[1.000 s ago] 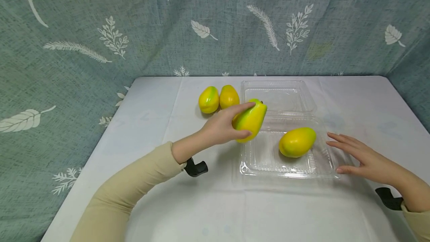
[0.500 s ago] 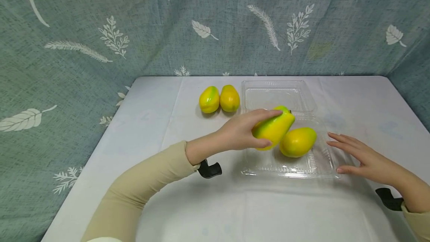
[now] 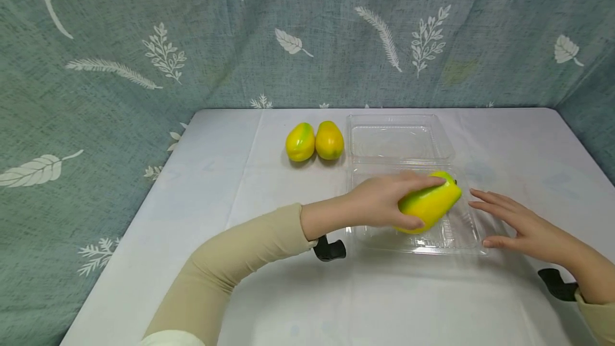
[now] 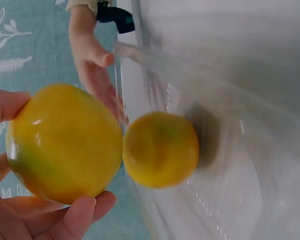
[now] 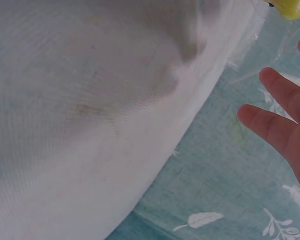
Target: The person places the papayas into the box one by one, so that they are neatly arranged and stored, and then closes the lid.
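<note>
My left hand [image 3: 379,201] grips a yellow-green papaya [image 3: 430,204] from its left side, over the near half of a clear plastic clamshell box [image 3: 372,239]. A second papaya [image 4: 161,150] sits in the box in the left wrist view, close to the held papaya [image 4: 65,145]; whether they touch I cannot tell. From the head, the held fruit and hand hide that second papaya. My right hand [image 3: 521,226] is held just off the box's right side, fingers spread and holding nothing. Its fingers [image 5: 277,127] also show relaxed in the right wrist view.
Side by side at the back, left of the box, lie two more papayas, one with a green streak [image 3: 300,142] and one plainer yellow papaya [image 3: 329,140]. The box's lid [image 3: 399,140] lies folded back behind it. A patterned curtain [image 3: 307,31] hangs behind the white table [image 3: 283,303].
My left hand has carried its papaya rightward and slightly toward me, from the box's left edge to over the papaya inside, now covered from the head view. My right hand has stayed put.
</note>
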The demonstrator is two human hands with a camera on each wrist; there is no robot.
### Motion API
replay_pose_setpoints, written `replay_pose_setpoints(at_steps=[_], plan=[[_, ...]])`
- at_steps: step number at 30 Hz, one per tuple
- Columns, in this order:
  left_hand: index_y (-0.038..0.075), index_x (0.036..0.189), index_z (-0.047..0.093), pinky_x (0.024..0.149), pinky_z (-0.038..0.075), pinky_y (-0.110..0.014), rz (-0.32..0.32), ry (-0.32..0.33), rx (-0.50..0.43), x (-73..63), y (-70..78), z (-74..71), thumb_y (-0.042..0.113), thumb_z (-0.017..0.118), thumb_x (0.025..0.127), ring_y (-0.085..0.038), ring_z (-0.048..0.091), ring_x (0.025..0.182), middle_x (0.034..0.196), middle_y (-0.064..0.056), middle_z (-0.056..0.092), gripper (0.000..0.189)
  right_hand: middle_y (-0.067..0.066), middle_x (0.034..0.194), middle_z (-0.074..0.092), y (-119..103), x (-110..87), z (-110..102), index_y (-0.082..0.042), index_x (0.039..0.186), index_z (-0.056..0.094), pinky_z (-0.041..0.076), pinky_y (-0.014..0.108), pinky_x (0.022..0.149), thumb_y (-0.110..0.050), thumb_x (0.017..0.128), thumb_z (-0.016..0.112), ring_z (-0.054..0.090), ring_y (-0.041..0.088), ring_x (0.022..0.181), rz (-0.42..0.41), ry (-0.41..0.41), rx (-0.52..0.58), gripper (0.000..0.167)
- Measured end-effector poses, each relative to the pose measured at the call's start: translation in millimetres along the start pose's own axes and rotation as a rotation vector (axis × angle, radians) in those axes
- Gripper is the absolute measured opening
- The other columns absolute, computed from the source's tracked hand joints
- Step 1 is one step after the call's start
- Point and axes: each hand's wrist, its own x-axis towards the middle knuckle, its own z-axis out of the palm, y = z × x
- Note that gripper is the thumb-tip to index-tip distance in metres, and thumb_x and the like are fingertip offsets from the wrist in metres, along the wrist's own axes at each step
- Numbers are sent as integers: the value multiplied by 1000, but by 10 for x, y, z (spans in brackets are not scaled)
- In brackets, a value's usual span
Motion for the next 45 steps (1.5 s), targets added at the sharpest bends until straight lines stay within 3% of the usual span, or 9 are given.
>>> replay_pose_setpoints(at_steps=[7, 13, 17, 20, 31, 34, 37, 42, 45], plan=[[33, 143, 29, 69, 38, -14, 21, -75, 42, 91, 91, 85, 37, 63, 81, -2, 45, 93, 133, 6, 44, 70, -22, 147, 15, 12, -12, 7, -19, 138, 40, 18, 51, 108, -14, 74, 74, 4, -16, 128, -10, 7, -2, 73], [41, 142, 27, 63, 39, -17, -33, -127, 127, 148, 149, 185, 41, 61, 82, -3, 47, 90, 138, 6, 39, 69, -20, 147, 16, 18, 8, 1, -18, 137, 40, 6, 9, 102, -14, 71, 76, 5, -15, 129, -59, 27, -51, 76], [44, 142, 24, 62, 39, -18, -66, -154, 182, 188, 184, 241, 45, 60, 82, -3, 47, 95, 141, 7, 35, 70, -22, 147, 16, 9, 15, 0, -19, 137, 41, 16, 47, 110, -14, 71, 76, 5, -16, 128, -39, 17, -10, 74], [44, 142, 22, 63, 39, -18, -69, -165, 217, 207, 192, 267, 47, 59, 82, -3, 47, 97, 141, 6, 35, 70, -23, 146, 16, 2, 19, 2, -19, 137, 41, 24, 70, 83, -14, 72, 75, 5, -18, 127, -15, 9, 32, 73], [37, 145, 20, 71, 43, -21, -6, -165, 338, 261, 193, 310, 50, 55, 85, -5, 49, 100, 140, 3, 38, 71, -22, 147, 16, -1, 12, 12, -18, 137, 41, 24, 69, 86, -14, 72, 75, 5, -17, 127, -9, 17, 24, 73], [35, 145, 20, 72, 44, -22, 13, -166, 354, 276, 189, 315, 51, 55, 85, -5, 49, 103, 139, 2, 39, 71, -22, 147, 16, 3, 10, 11, -18, 137, 41, 16, 42, 110, -14, 72, 75, 5, -16, 128, -27, 23, -13, 74], [36, 145, 21, 76, 44, -23, 17, -164, 332, 300, 162, 320, 52, 56, 84, -7, 47, 111, 140, 4, 39, 72, -21, 147, 16, 4, 6, 9, -18, 137, 41, 12, 24, 110, -14, 71, 76, 6, -16, 128, -37, 27, -36, 74], [37, 144, 24, 89, 40, -25, 23, -173, 289, 343, 95, 326, 55, 58, 81, -6, 39, 123, 142, 8, 37, 73, -21, 147, 16, 0, 4, 8, -19, 137, 41, 20, 59, 102, -14, 73, 75, 5, -15, 129, -20, 15, -3, 73], [37, 143, 26, 92, 38, -25, 30, -181, 278, 359, 72, 328, 55, 58, 82, -4, 39, 124, 143, 10, 36, 72, -21, 147, 16, 0, 8, 4, -18, 137, 41, 20, 63, 99, -14, 73, 75, 5, -16, 128, -16, 11, 13, 73]])
